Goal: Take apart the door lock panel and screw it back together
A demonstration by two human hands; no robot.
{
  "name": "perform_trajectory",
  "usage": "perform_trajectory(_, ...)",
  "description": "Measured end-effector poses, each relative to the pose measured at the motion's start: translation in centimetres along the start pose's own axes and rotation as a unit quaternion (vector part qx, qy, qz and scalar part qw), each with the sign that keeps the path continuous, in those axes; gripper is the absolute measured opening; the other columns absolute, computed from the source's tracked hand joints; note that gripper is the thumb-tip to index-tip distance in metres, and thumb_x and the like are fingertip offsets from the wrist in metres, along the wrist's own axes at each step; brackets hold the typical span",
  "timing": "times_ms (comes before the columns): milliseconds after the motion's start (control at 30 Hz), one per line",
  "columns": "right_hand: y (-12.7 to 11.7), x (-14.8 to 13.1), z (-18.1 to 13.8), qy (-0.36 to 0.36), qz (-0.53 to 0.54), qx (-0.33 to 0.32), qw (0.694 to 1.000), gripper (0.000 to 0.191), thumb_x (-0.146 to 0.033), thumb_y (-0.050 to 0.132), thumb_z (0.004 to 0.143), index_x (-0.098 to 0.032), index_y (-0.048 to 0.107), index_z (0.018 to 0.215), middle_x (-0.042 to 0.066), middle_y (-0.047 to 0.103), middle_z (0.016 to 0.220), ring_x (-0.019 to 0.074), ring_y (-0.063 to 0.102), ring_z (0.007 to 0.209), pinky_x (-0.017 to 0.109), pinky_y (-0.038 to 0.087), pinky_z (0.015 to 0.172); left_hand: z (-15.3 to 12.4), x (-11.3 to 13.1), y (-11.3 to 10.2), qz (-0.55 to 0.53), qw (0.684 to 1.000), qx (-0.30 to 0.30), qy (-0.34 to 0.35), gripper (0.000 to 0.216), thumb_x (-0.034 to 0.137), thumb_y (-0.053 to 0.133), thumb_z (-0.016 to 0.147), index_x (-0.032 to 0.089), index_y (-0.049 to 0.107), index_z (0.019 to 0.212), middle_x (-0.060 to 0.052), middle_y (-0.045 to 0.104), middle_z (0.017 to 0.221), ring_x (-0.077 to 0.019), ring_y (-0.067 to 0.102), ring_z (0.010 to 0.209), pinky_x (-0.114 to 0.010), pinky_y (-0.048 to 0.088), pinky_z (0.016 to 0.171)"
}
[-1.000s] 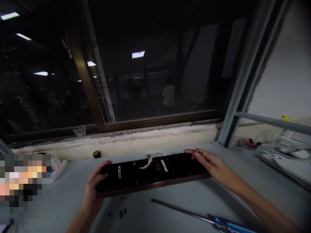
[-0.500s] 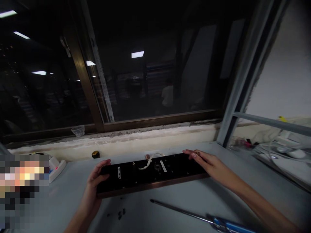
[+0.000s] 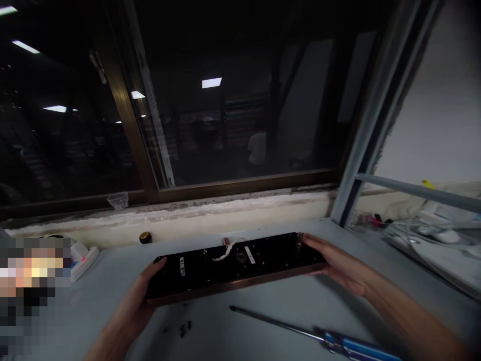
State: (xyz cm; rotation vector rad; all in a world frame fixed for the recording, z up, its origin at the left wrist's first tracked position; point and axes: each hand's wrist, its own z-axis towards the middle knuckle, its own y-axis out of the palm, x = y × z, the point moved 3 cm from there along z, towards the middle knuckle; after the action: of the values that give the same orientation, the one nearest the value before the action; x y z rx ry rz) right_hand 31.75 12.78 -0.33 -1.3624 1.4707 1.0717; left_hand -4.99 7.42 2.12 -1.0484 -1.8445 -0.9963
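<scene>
A long black panel (image 3: 233,264) with a copper-coloured front edge lies across the grey table (image 3: 285,296); it carries white stickers, small round fittings and a short white wire at its middle. My left hand (image 3: 141,296) grips its left end, thumb on top. My right hand (image 3: 338,263) cups its right end, fingers curled round the edge. The panel looks slightly raised off the table.
A long screwdriver with a blue handle (image 3: 349,345) lies on the table in front of the panel. Several small dark screws (image 3: 184,328) sit near my left wrist. A brass knob (image 3: 145,237), a white device (image 3: 80,253) and a plastic cup (image 3: 117,200) are by the windowsill. Cables (image 3: 432,230) lie at right.
My right hand has slid from the top of the panel to its right end. My left hand has dropped lower round the left end. The panel has tipped up a little.
</scene>
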Motion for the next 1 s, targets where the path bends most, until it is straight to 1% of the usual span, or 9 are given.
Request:
perform_trajectory(67,0.16,0.1,0.03,0.0,-0.001,0.004,1.0,0.032,-0.034,0.056,0.074,-0.024,0.054,0.104,0.004,0.066,0.091,0.0136,0.059,0.056,0.028,0.052,0.05,0.06,0.18,0.0,0.017,1.0,-0.007,0.017,0.018,0.023,0.065,0.068,0.018,0.064,0.086,-0.002,0.07,0.079,-0.0155,0.064,0.064,-0.022,0.049,0.055)
perform_trajectory(167,0.28,0.04,0.06,-0.009,0.004,0.0,1.0,0.032,-0.031,0.057,0.073,-0.024,0.053,0.104,0.0,0.064,0.073,0.0135,0.057,0.052,0.027,0.049,0.044,0.36,0.25,0.11,0.029,0.999,-0.019,0.031,0.022,0.02,0.064,0.069,0.018,0.063,0.09,-0.003,0.07,0.081,-0.0159,0.065,0.064,-0.023,0.049,0.055)
perform_trajectory(267,0.43,-0.09,0.08,-0.016,0.019,-0.006,1.0,0.033,-0.03,0.056,0.073,-0.024,0.053,0.105,-0.002,0.062,0.067,0.0133,0.056,0.052,0.025,0.047,0.041,0.65,0.16,0.15,0.031,0.999,-0.017,0.031,0.025,0.021,0.064,0.068,0.019,0.062,0.092,-0.003,0.07,0.08,-0.0161,0.065,0.062,-0.023,0.049,0.052)
perform_trajectory(400,0.13,-0.14,-0.09,0.006,0.018,0.022,1.0,0.036,-0.034,0.057,0.072,-0.024,0.053,0.107,0.003,0.066,0.083,0.0137,0.058,0.051,0.028,0.051,0.042,0.58,0.12,-0.19,0.035,0.999,-0.002,0.019,0.021,0.023,0.066,0.067,0.018,0.063,0.088,-0.003,0.07,0.082,-0.0154,0.064,0.062,-0.023,0.05,0.053)
perform_trajectory(500,-0.1,-0.17,-0.37,0.022,0.03,-0.005,0.999,0.04,-0.035,0.065,0.066,-0.025,0.055,0.104,0.005,0.065,0.093,0.0162,0.061,0.06,0.03,0.055,0.045,0.32,0.1,-0.54,0.062,0.998,-0.021,-0.012,0.029,0.028,0.068,0.066,0.021,0.061,0.093,-0.003,0.069,0.087,-0.0193,0.064,0.07,-0.028,0.051,0.055)
perform_trajectory(667,0.05,-0.28,-0.6,0.013,0.047,-0.042,0.998,0.054,-0.028,0.068,0.066,-0.026,0.048,0.116,0.003,0.064,0.089,0.012,0.058,0.055,0.026,0.054,0.044,0.06,0.24,-0.31,0.097,0.994,-0.048,0.002,0.034,0.027,0.068,0.065,0.022,0.058,0.098,-0.003,0.068,0.082,-0.0201,0.063,0.066,-0.028,0.05,0.049)
perform_trajectory(833,0.05,-0.07,-0.61,0.019,0.038,-0.034,0.999,0.056,-0.03,0.067,0.066,-0.027,0.048,0.118,0.003,0.066,0.091,0.0124,0.06,0.054,0.023,0.052,0.04,-0.13,0.13,0.17,0.087,0.996,-0.014,0.007,0.031,0.027,0.067,0.063,0.02,0.06,0.092,-0.002,0.067,0.074,-0.018,0.061,0.057,-0.026,0.046,0.045)
perform_trajectory(900,-0.21,0.1,-0.65,0.021,0.047,-0.041,0.998,0.055,-0.032,0.067,0.066,-0.027,0.049,0.118,0.004,0.066,0.099,0.0153,0.064,0.062,0.026,0.056,0.049,-0.13,0.06,-0.06,0.077,0.997,-0.006,-0.001,0.03,0.028,0.068,0.063,0.02,0.06,0.091,-0.003,0.068,0.077,-0.0187,0.062,0.06,-0.027,0.047,0.047)
perform_trajectory(1000,-0.55,0.26,-0.69,0.009,0.083,-0.084,0.993,0.054,-0.03,0.067,0.067,-0.029,0.05,0.118,0.004,0.059,0.117,0.0222,0.064,0.088,0.035,0.057,0.071,-0.06,0.04,-0.45,0.074,0.997,-0.031,-0.011,0.033,0.03,0.068,0.063,0.021,0.06,0.093,-0.004,0.069,0.085,-0.021,0.064,0.067,-0.029,0.049,0.05)
